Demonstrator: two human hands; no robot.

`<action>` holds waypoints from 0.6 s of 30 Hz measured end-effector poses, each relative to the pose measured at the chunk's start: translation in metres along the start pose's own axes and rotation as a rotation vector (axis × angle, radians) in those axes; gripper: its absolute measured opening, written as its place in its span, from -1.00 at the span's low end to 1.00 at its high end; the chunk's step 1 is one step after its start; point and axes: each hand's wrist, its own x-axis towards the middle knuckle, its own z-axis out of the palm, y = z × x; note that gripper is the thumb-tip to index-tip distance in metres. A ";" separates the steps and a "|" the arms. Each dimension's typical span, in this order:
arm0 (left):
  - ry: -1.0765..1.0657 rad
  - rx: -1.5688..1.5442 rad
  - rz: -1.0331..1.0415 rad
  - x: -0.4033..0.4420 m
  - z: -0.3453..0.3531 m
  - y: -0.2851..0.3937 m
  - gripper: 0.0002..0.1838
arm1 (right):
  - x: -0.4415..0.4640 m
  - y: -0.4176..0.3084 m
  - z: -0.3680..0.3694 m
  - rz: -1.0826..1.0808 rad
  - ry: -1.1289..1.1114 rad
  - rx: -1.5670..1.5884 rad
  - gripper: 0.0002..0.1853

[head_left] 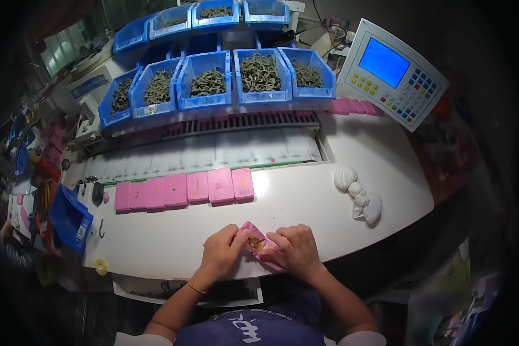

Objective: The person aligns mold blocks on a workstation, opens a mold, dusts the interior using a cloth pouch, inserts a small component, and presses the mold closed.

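A pink rubber mold (pixel 257 244) is held between my two hands just above the front edge of the white table. It looks bent or twisted, with yellow patches and a dark ring-shaped form showing on its face. My left hand (pixel 220 251) grips its left end, thumb lying over the top. At the right end, my right hand (pixel 297 249) has its fingers curled on the mold. Whether the dark ring is a separate piece or part of the mold, I cannot tell. Behind my hands stands a row of several closed pink molds (pixel 176 191).
Blue bins (pixel 204 81) of small greenish curled pieces stand at the back. A control panel with a blue screen (pixel 385 61) leans at the right. A knotted white cloth bundle (pixel 358 196), a tape roll (pixel 101 266) and a hook (pixel 101 229) lie on the white table (pixel 305 202).
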 end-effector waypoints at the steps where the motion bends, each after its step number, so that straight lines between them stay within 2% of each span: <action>1: -0.047 -0.041 -0.034 0.001 -0.003 -0.003 -0.61 | -0.005 0.002 -0.001 0.009 0.007 0.024 -0.47; 3: -0.118 -0.165 -0.080 0.003 -0.001 -0.003 -0.59 | -0.010 0.006 -0.003 0.025 0.026 0.064 -0.54; 5: -0.164 -0.325 -0.112 0.000 -0.001 0.002 -0.59 | -0.006 0.002 -0.010 0.097 -0.073 0.054 -0.58; 9: -0.111 -0.097 -0.006 -0.011 0.007 0.025 -0.59 | -0.002 -0.015 -0.025 0.240 -0.298 0.031 -0.66; 12: -0.111 0.023 0.071 -0.015 0.013 0.036 -0.60 | 0.001 -0.017 -0.038 0.328 -0.379 0.120 -0.69; 18: -0.117 0.104 0.213 -0.019 0.023 0.038 -0.66 | 0.001 -0.013 -0.049 0.398 -0.255 0.417 -0.70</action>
